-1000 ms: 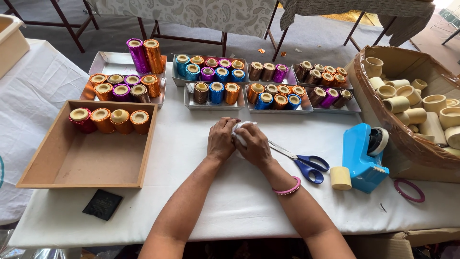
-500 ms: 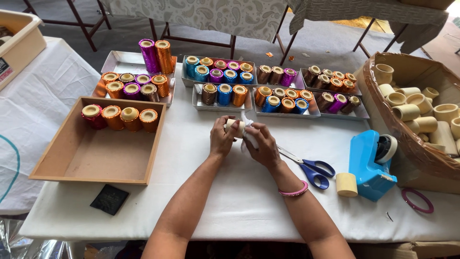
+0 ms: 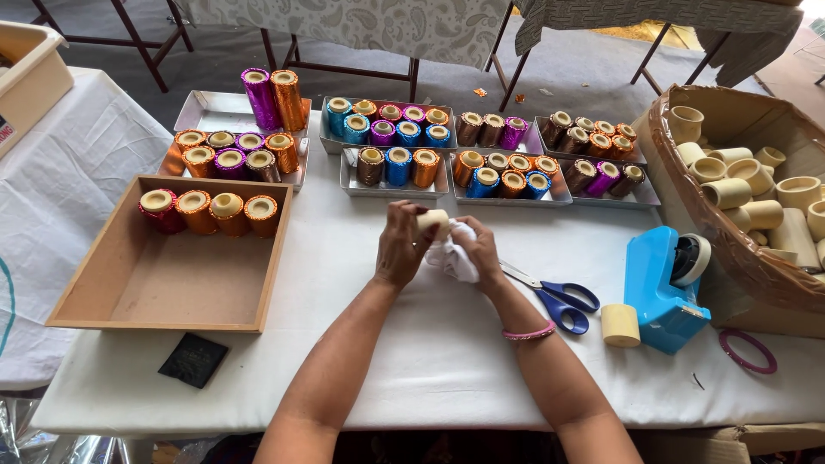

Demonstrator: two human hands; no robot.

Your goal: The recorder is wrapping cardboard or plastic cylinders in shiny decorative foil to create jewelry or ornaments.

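Colours on your white-covered table [image 3: 447, 361]: foil brights, cream, blue.

Your left hand [image 3: 402, 245] holds a plain cream cylinder [image 3: 432, 223]; your right hand [image 3: 483, 251] grips a white cloth [image 3: 454, 258], pink bangle [image 3: 529, 333] at the wrist. Along the far edge, silver trays [image 3: 206, 112] carry foil cylinders [image 3: 400, 133] in orange, purple, teal, blue, brown, magenta, all with cream tops. Near the left edge, a tan wooden tray [image 3: 198, 292] shows one red and three orange-gold ones. A black square [image 3: 193, 360] lies at the near-left corner. Blue-handled scissors [image 3: 559, 301], a bright blue tape dispenser [image 3: 662, 288], a cream stub [image 3: 620, 326] and a purple ring [image 3: 748, 351] sit right of you. The brown box [image 3: 687, 180] of cream cylinders is at the right edge. Beyond, a paisley cloth [image 3: 361, 26], cream with grey.
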